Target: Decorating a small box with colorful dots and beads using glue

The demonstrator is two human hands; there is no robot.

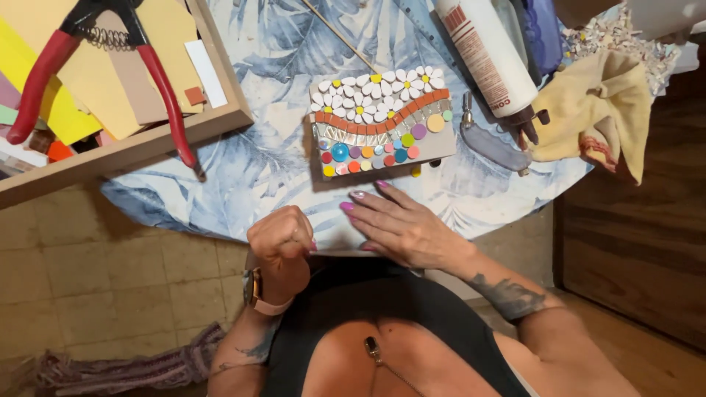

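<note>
Left hand: my left hand (282, 239) is clenched in a fist — whether it pinches anything, I cannot tell.
Right hand: my right hand (401, 224) lies flat, released, on the tablecloth (257, 165).
Mosaic: the mosaic tile (381, 121) sits just beyond my fingertips — apart.
Nearby: red-handled nippers (158, 81), glue bottle (489, 55), yellow cloth (599, 110).

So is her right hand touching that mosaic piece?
Apart. The head view shows the right hand flat on the tablecloth, with a strip of cloth visible between its fingertips and the mosaic.
</note>
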